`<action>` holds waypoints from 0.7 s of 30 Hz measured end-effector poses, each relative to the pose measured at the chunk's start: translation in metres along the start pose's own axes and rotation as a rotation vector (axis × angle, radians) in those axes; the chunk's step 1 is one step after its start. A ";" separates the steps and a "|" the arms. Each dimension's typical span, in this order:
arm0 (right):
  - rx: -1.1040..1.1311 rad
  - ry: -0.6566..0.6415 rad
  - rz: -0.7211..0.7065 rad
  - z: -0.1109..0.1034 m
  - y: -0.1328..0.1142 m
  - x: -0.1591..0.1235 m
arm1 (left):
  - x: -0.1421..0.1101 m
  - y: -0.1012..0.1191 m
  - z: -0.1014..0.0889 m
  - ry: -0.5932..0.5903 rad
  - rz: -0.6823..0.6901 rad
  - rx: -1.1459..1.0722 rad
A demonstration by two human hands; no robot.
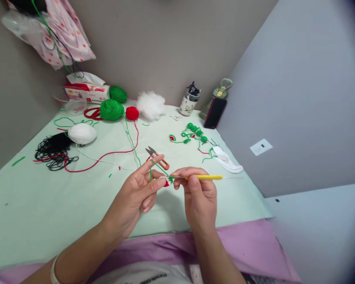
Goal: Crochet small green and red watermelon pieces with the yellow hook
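Between thumb and fingers, my left hand pinches a small red, white and green crochet piece. Green yarn runs over its raised index finger down to the piece. My right hand grips a crochet hook by its yellow handle, and the metal tip meets the green edge of the piece. Just beyond the fingers lie orange-handled thread snips, blades pointing away to the left. The green strand leads back toward a green yarn ball.
At the back are a red yarn ball, white stuffing, a jar and a phone leaning on a bottle. White yarn and black yarn lie left. Small green crochet pieces sit right, before a wall.
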State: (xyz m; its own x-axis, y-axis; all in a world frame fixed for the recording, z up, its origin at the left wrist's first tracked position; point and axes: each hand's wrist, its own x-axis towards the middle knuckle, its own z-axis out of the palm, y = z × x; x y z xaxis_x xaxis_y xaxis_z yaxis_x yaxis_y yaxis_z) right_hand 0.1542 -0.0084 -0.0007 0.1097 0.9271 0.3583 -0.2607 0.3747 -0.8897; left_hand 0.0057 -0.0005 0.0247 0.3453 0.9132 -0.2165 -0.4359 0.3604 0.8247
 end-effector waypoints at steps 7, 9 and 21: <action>-0.234 -0.038 -0.130 0.000 -0.010 -0.003 | -0.001 -0.002 -0.003 0.046 0.082 0.079; -0.350 -0.063 -0.220 0.001 -0.014 -0.005 | -0.001 -0.003 -0.005 0.060 0.117 0.113; -0.894 -0.104 -0.619 0.001 -0.004 -0.010 | 0.000 -0.002 -0.001 -0.011 -0.063 -0.089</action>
State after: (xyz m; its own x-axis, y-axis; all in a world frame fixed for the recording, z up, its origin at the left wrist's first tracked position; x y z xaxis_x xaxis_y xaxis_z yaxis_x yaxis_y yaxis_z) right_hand 0.1531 -0.0193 -0.0005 -0.1107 0.5906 0.7993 0.6078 0.6766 -0.4157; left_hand 0.0059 -0.0005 0.0229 0.3830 0.8864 -0.2600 -0.4853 0.4326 0.7599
